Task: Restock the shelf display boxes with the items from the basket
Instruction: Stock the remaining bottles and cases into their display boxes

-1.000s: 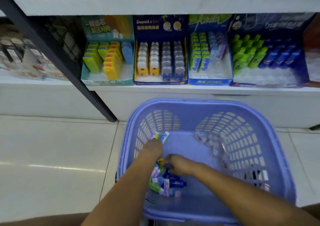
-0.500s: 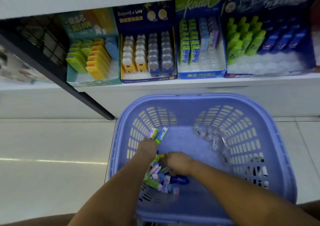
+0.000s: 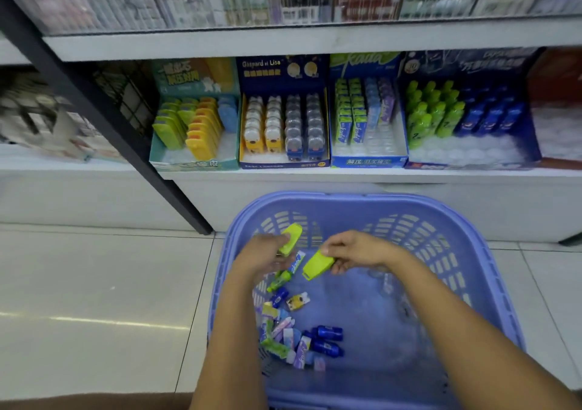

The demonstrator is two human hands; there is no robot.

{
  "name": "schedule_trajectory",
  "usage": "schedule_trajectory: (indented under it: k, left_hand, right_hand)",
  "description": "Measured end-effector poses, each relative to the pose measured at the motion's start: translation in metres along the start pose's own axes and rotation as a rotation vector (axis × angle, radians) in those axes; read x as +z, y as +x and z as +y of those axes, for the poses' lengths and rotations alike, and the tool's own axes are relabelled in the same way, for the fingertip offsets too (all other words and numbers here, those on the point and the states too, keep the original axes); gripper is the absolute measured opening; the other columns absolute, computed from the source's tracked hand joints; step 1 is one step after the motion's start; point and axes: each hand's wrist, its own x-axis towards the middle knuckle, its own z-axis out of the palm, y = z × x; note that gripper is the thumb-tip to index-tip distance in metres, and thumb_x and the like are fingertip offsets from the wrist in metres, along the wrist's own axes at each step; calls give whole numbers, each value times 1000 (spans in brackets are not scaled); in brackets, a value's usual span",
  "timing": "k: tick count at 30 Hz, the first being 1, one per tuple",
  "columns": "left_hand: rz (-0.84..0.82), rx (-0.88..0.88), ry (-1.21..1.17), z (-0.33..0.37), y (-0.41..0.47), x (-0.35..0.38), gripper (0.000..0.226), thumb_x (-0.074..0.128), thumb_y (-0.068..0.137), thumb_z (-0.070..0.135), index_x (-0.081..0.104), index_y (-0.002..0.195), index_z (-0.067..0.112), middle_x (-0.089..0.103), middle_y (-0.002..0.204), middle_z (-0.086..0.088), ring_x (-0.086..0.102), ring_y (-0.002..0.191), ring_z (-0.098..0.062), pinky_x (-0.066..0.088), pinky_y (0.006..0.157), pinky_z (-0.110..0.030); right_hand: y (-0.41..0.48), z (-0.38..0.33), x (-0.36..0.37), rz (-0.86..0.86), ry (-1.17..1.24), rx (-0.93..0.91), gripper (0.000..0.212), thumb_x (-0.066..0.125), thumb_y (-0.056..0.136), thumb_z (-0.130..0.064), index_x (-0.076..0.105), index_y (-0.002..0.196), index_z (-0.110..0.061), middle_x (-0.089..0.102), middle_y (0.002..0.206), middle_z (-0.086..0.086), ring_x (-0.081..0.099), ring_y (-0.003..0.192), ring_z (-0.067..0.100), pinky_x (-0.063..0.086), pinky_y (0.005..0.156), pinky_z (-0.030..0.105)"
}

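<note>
A lilac plastic basket [image 3: 491, 271] stands on the floor below the shelf. My left hand [image 3: 263, 257] grips a lime-green flat item [image 3: 291, 239] together with a blue-and-white packet [image 3: 296, 264] and a small green bottle [image 3: 280, 280]. My right hand [image 3: 356, 250] pinches a second lime-green item [image 3: 317, 264] above the basket. Several small packets and blue bottles [image 3: 299, 337] lie at the basket's left bottom. On the shelf stand the display boxes: teal [image 3: 195, 161], dark blue [image 3: 283, 162], blue [image 3: 368, 161] and navy [image 3: 472, 157].
A black slanted post [image 3: 104, 120] runs from the upper left down to the floor beside the basket. White floor tiles [image 3: 94, 283] spread to the left. An upper shelf [image 3: 315, 36] carries packaged goods behind a clear front. A red box [image 3: 557, 110] sits at far right.
Both hands have risen from the pile at the basket's bottom. The right hand now holds a lime-green item and the left has taken another. The view has tilted up.
</note>
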Motion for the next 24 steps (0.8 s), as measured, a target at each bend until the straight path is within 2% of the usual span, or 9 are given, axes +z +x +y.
schedule_trajectory:
  k: [2, 6, 9, 12, 14, 16, 19, 22, 24]
  left_hand:
    - [-43, 74, -69, 16, -16, -3, 16, 50, 97, 18, 60, 94, 5, 67, 81, -10, 65, 67, -16, 55, 59, -21]
    - [29, 307, -232, 48, -40, -22, 18, 51, 96, 18, 61, 84, 9, 67, 72, -3, 62, 61, -10, 51, 55, -17]
    - [159, 456, -364, 62, -50, -44, 10, 59, 92, 18, 63, 85, 12, 62, 70, 2, 58, 61, -7, 49, 56, -16]
    - [336, 538, -372, 63, -54, -66, 4, 64, 89, 17, 65, 87, 14, 60, 71, 2, 58, 60, -4, 49, 57, -15]
    - [422, 559, -406, 60, -55, -76, 2, 67, 86, 15, 65, 85, 15, 58, 71, 2, 56, 63, -7, 49, 59, -15]
    - [472, 568, -453, 59, -54, -85, 4, 69, 84, 14, 66, 84, 18, 59, 73, 2, 53, 67, -10, 48, 65, -18]
    - [502, 567, -530, 56, -50, -96, 5, 70, 83, 14, 69, 87, 18, 59, 75, 4, 48, 68, -10, 45, 70, -21]
    - [439, 520, -705, 54, -48, -105, 9, 64, 88, 13, 68, 95, 12, 63, 86, -1, 57, 78, -13, 48, 77, -22]
    - [392, 497, -821, 52, -47, -111, 9, 59, 91, 10, 65, 98, 9, 66, 95, -8, 63, 88, -19, 52, 83, -27]
  right_hand:
    - [-13, -29, 1, -9, 83, -102, 9, 55, 93, -6, 61, 98, -11, 66, 75, 6, 65, 56, 6, 53, 58, 15]
    - [-27, -82, 12, 31, 7, -284, 25, 63, 84, 2, 64, 105, -13, 67, 82, 12, 65, 63, 11, 55, 65, 20]
    - [-24, -122, 26, 239, -4, -481, 31, 61, 86, 2, 60, 114, -9, 65, 76, 2, 65, 65, 11, 55, 68, 21]
    - [-8, -165, 41, 471, -71, -639, 29, 62, 87, -3, 57, 112, -18, 64, 74, -6, 65, 69, 12, 55, 69, 24]
    - [8, -194, 52, 609, -185, -716, 26, 66, 85, -8, 58, 107, -21, 65, 82, -3, 63, 76, 16, 55, 75, 31]
    - [28, -224, 63, 703, -317, -798, 29, 66, 84, -12, 63, 113, -17, 65, 89, 2, 61, 79, 16, 54, 77, 33]
    - [61, -265, 76, 765, -523, -797, 36, 66, 84, -17, 64, 120, -15, 70, 97, 8, 64, 85, 21, 52, 83, 34]
    - [91, -290, 81, 751, -735, -655, 38, 64, 87, -20, 60, 123, -13, 66, 114, 10, 62, 102, 24, 46, 85, 27]
    - [106, -301, 80, 714, -831, -549, 36, 64, 87, -22, 59, 122, -12, 62, 119, 9, 58, 107, 24, 44, 84, 26]
